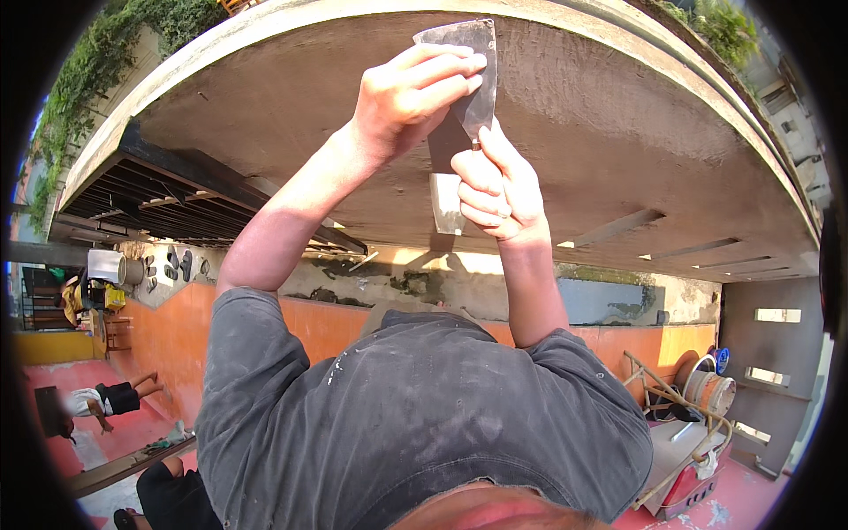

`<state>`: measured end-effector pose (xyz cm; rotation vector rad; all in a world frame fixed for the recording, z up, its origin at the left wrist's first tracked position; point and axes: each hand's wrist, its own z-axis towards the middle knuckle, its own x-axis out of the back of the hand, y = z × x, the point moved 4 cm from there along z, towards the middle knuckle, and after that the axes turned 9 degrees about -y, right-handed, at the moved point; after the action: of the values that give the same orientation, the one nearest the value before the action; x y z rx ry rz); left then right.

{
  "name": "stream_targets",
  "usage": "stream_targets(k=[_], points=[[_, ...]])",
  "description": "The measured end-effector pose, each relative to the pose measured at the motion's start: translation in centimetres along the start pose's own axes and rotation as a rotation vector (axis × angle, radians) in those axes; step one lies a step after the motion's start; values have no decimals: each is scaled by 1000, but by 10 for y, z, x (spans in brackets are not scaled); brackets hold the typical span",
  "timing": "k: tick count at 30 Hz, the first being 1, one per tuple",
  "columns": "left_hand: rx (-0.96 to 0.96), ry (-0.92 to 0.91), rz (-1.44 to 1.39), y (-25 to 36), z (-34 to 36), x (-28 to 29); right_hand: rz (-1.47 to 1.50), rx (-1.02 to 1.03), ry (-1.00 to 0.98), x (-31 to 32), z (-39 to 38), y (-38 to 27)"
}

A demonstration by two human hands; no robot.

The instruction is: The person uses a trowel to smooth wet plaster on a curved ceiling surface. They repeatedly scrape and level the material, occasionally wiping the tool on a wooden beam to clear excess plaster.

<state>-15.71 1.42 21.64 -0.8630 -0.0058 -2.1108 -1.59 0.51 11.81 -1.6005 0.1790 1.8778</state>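
A putty knife (477, 88) with a broad, smeared grey blade is raised before a rough grey-brown plastered surface (601, 115). My right hand (499, 187) is wrapped round its handle, which the fingers mostly hide, with the thumb up by the base of the blade. On the blade's face rest the fingertips of my left hand (415, 95), fingers bent and close together; its thumb is out of sight behind them. Both forearms reach up and away from my dusty dark shirt. A bright rectangular opening (447, 203) shows just left of my right hand.
A black slatted metal grille (177, 190) juts out at left. Sandals (181, 264) lie beyond an orange band (163, 331). Another person (115, 397) is at lower left, with someone's dark clothing (177, 499) nearer. At right stand a pipe frame (680, 397) and a drum-like container (711, 395).
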Motion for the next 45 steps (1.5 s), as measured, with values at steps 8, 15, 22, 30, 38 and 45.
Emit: stream_targets(k=[8, 15, 22, 30, 38, 45], points=[[-21, 10, 2, -9, 7, 3, 46, -19, -140, -3, 6, -6], [3, -27, -25, -6, 2, 1, 43, -7, -160, -2, 5, -1], [-10, -41, -37, 0, -4, -7, -36, 7, -94, -2, -7, 0], [31, -128, -78, 22, -35, -24, 56, 3, -3, 31, -27, 18], [25, -194, -83, 35, -41, -35, -12, 11, 95, 40, -38, 14], [40, -127, -96, 33, -44, -39, -1, -2, 54, 47, -40, 13]])
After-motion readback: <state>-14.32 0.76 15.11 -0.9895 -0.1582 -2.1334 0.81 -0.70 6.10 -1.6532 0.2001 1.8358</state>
